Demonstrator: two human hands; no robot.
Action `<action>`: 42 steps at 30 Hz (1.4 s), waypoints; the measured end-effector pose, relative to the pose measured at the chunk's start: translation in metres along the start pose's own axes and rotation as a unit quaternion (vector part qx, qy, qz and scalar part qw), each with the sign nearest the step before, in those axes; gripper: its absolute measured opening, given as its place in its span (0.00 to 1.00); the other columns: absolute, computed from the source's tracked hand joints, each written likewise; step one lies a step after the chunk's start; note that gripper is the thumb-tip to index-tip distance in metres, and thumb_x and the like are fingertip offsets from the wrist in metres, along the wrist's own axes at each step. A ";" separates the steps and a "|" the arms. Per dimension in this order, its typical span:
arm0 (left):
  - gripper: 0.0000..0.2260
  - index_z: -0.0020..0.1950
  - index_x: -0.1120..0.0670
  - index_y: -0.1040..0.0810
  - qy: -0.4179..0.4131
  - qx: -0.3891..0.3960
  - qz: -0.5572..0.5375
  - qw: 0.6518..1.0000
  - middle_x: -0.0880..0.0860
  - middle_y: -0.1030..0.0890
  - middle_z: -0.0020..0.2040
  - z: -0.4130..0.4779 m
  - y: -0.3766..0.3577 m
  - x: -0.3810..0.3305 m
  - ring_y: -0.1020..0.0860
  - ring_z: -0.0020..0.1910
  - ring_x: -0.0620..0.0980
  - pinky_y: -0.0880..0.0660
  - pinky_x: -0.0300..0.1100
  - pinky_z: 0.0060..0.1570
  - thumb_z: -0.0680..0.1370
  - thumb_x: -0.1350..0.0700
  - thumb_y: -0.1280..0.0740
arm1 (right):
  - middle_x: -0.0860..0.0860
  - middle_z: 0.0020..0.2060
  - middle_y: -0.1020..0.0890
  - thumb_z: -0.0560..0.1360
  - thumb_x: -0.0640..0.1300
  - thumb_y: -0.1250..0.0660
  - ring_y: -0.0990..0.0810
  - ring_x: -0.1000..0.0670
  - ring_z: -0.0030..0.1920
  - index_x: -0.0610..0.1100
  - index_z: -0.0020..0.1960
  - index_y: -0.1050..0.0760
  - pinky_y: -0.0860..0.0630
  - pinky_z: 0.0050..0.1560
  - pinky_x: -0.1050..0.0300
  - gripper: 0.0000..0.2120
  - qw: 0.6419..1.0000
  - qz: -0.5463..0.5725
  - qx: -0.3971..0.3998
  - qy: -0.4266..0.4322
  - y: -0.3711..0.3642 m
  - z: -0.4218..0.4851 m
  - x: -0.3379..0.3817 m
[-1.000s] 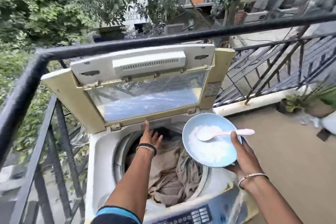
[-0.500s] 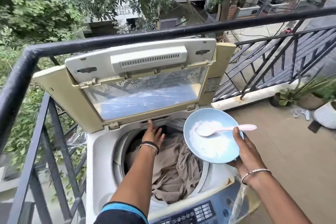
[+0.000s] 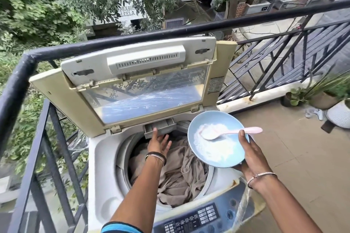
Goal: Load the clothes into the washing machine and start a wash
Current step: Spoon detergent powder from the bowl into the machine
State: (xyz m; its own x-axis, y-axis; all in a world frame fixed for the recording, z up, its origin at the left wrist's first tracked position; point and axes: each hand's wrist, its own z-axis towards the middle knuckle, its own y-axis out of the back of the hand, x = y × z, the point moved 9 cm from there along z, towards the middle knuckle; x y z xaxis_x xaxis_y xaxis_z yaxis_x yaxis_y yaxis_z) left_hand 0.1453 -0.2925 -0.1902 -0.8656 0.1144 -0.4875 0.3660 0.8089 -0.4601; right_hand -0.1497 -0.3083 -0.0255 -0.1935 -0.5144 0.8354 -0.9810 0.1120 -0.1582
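Observation:
A top-loading washing machine (image 3: 102,185) stands with its lid (image 3: 144,85) raised against the railing. Beige clothes (image 3: 181,174) fill the drum. At the drum's back rim a small grey detergent drawer (image 3: 161,126) is pulled out. My left hand (image 3: 158,143) reaches over the clothes and holds the drawer's front, thumb on top and fingers beneath. My right hand (image 3: 250,155) grips a light blue bowl (image 3: 217,138) of white powder above the drum's right side, thumb on its rim. A pink spoon (image 3: 233,132) lies in the powder. The control panel (image 3: 197,217) is at the front.
A black metal railing (image 3: 132,39) runs behind and to the left of the machine. Potted plants (image 3: 322,94) and a white pot (image 3: 341,114) stand on the tiled balcony floor (image 3: 295,153) at the right.
My left hand has pulled the detergent drawer out from the back rim; it was pushed in before. The bowl has stayed above the drum's right side.

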 end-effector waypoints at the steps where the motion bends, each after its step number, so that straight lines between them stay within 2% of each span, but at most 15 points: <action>1: 0.26 0.71 0.52 0.31 0.002 -0.003 0.002 1.000 0.54 0.32 0.74 0.000 0.001 0.001 0.20 0.49 0.49 0.23 0.46 0.42 0.76 0.43 0.32 | 0.48 0.53 0.15 0.75 0.59 0.34 0.17 0.43 0.54 0.56 0.56 0.22 0.24 0.54 0.30 0.13 1.000 0.001 -0.001 -0.002 0.000 -0.001 0.000; 4: 0.27 0.72 0.52 0.31 0.006 -0.003 0.006 1.000 0.54 0.32 0.74 0.000 0.002 0.003 0.19 0.51 0.50 0.23 0.47 0.44 0.76 0.42 0.33 | 0.49 0.53 0.15 0.75 0.59 0.35 0.17 0.44 0.53 0.56 0.56 0.22 0.23 0.53 0.33 0.12 1.000 0.002 0.004 0.000 -0.002 -0.004 0.001; 8: 0.27 0.73 0.51 0.33 0.013 0.005 0.010 1.000 0.55 0.34 0.75 -0.001 0.000 0.005 0.22 0.57 0.53 0.25 0.50 0.54 0.77 0.43 0.34 | 0.49 0.52 0.15 0.76 0.58 0.36 0.17 0.47 0.51 0.56 0.56 0.23 0.20 0.47 0.43 0.11 1.000 0.004 0.006 0.016 -0.001 -0.010 0.006; 16: 0.29 0.74 0.54 0.34 0.031 0.011 0.007 0.999 0.54 0.32 0.74 0.001 0.003 0.004 0.23 0.57 0.53 0.24 0.50 0.52 0.77 0.43 0.33 | 0.46 0.55 0.16 0.74 0.59 0.34 0.17 0.42 0.55 0.52 0.63 0.25 0.22 0.52 0.34 0.20 1.000 0.015 -0.001 0.015 0.007 -0.013 0.004; 20: 0.28 0.73 0.53 0.32 0.037 0.013 0.006 0.999 0.54 0.31 0.74 -0.002 0.004 0.002 0.21 0.52 0.51 0.25 0.50 0.52 0.76 0.44 0.31 | 0.46 0.55 0.16 0.71 0.61 0.33 0.18 0.41 0.55 0.53 0.63 0.24 0.23 0.52 0.31 0.23 1.000 0.016 -0.006 0.014 0.010 -0.013 0.001; 23: 0.27 0.72 0.53 0.32 0.037 0.010 0.006 0.999 0.54 0.32 0.74 -0.005 0.005 0.000 0.22 0.55 0.52 0.25 0.50 0.54 0.76 0.46 0.31 | 0.46 0.56 0.16 0.73 0.60 0.33 0.18 0.41 0.56 0.54 0.63 0.25 0.24 0.53 0.30 0.21 1.000 0.017 -0.003 0.013 0.009 -0.015 0.001; 26: 0.25 0.70 0.53 0.31 0.031 -0.001 0.020 0.999 0.54 0.31 0.73 -0.005 0.008 -0.006 0.22 0.53 0.53 0.23 0.48 0.48 0.76 0.48 0.31 | 0.47 0.56 0.17 0.75 0.58 0.35 0.18 0.42 0.56 0.55 0.63 0.25 0.24 0.54 0.30 0.18 1.000 0.017 -0.001 0.009 0.006 -0.018 0.001; 29: 0.19 0.64 0.53 0.29 0.023 -0.012 0.022 0.999 0.55 0.30 0.73 -0.004 0.009 -0.012 0.20 0.47 0.51 0.23 0.48 0.42 0.76 0.50 0.30 | 0.48 0.54 0.16 0.76 0.57 0.35 0.18 0.43 0.55 0.57 0.57 0.24 0.25 0.55 0.29 0.11 1.000 0.013 0.001 0.004 0.001 -0.023 0.001; 32: 0.15 0.61 0.54 0.29 0.016 -0.015 0.021 1.000 0.57 0.30 0.72 -0.005 0.008 -0.014 0.20 0.46 0.51 0.23 0.48 0.41 0.77 0.51 0.32 | 0.49 0.52 0.16 0.77 0.56 0.36 0.18 0.43 0.54 0.59 0.51 0.23 0.25 0.55 0.29 0.05 1.000 0.007 0.005 0.002 -0.002 -0.026 -0.001; 35: 0.12 0.59 0.54 0.28 0.011 -0.017 0.025 0.999 0.59 0.28 0.70 -0.007 0.007 -0.013 0.21 0.49 0.53 0.23 0.49 0.43 0.78 0.51 0.33 | 0.49 0.52 0.16 0.76 0.57 0.36 0.18 0.43 0.55 0.60 0.50 0.22 0.24 0.54 0.31 0.06 1.000 0.003 0.006 0.000 -0.004 -0.028 -0.002; 38: 0.09 0.59 0.52 0.27 0.019 -0.013 0.025 0.999 0.59 0.30 0.71 -0.007 0.006 -0.012 0.23 0.56 0.55 0.24 0.51 0.53 0.80 0.51 0.36 | 0.49 0.53 0.16 0.76 0.58 0.36 0.18 0.43 0.55 0.62 0.49 0.21 0.24 0.52 0.32 0.06 1.000 0.001 0.004 0.004 -0.005 -0.028 -0.004; 42: 0.12 0.61 0.51 0.28 0.029 -0.004 0.025 0.999 0.58 0.30 0.72 -0.008 0.006 -0.010 0.23 0.56 0.55 0.23 0.50 0.47 0.79 0.50 0.35 | 0.49 0.54 0.16 0.75 0.59 0.35 0.18 0.42 0.55 0.61 0.51 0.21 0.24 0.53 0.29 0.07 1.000 0.004 0.005 0.003 -0.005 -0.026 -0.006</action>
State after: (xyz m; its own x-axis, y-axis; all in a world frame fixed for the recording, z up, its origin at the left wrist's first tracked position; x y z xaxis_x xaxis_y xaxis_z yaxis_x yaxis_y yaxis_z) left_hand 0.1537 -0.2843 -0.1826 -0.8646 0.1877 -0.4660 0.4066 0.8063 -0.4296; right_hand -0.1433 -0.2831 -0.0162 -0.2009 -0.5087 0.8372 -0.9796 0.1075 -0.1697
